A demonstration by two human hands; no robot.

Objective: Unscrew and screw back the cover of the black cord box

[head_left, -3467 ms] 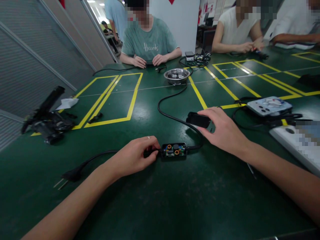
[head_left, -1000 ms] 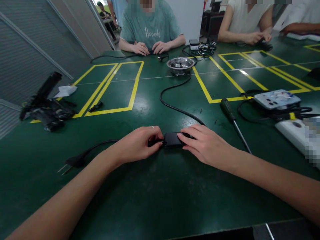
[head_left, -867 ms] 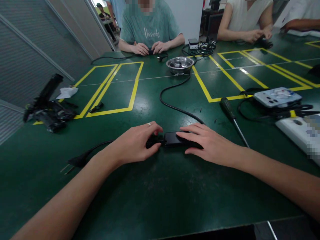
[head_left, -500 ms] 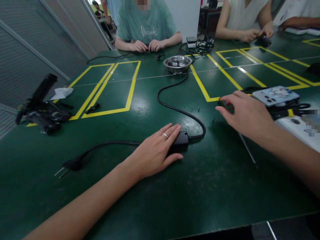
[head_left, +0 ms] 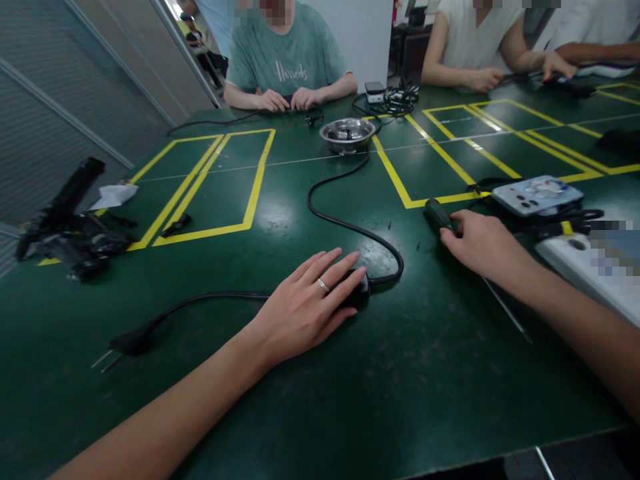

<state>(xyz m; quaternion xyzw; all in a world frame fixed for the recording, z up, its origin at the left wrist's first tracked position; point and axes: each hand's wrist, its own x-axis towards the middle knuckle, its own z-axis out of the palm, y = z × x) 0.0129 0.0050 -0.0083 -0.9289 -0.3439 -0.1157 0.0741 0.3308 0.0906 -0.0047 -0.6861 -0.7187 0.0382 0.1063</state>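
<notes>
My left hand [head_left: 305, 303] lies over a black box-shaped power adapter [head_left: 363, 288], fingers spread across its top and thumb along the near side. A black cord runs left from the box to a two-pin plug [head_left: 131, 342]; another cord [head_left: 345, 223] curves away from its right end. On the right, my right hand [head_left: 483, 243] pinches the dark green handle of a screwdriver [head_left: 440, 215] between thumb and fingers. The screwdriver's thin metal shaft emerges beneath the hand, pointing toward the near right. Two tiny dark pieces, perhaps screws, lie left of the handle.
A metal bowl [head_left: 347, 133] with small parts stands mid-table. Right are a phone [head_left: 537, 195] and a white device [head_left: 590, 273]. Black parts [head_left: 75, 233] and white paper [head_left: 115, 195] lie left. Yellow tape [head_left: 200, 230] marks the green table. Co-workers sit opposite, handling black items.
My right hand has closed from an open, hovering pose onto the screwdriver handle. The fingers of my left hand have spread over the adapter. The view has shifted slightly.
</notes>
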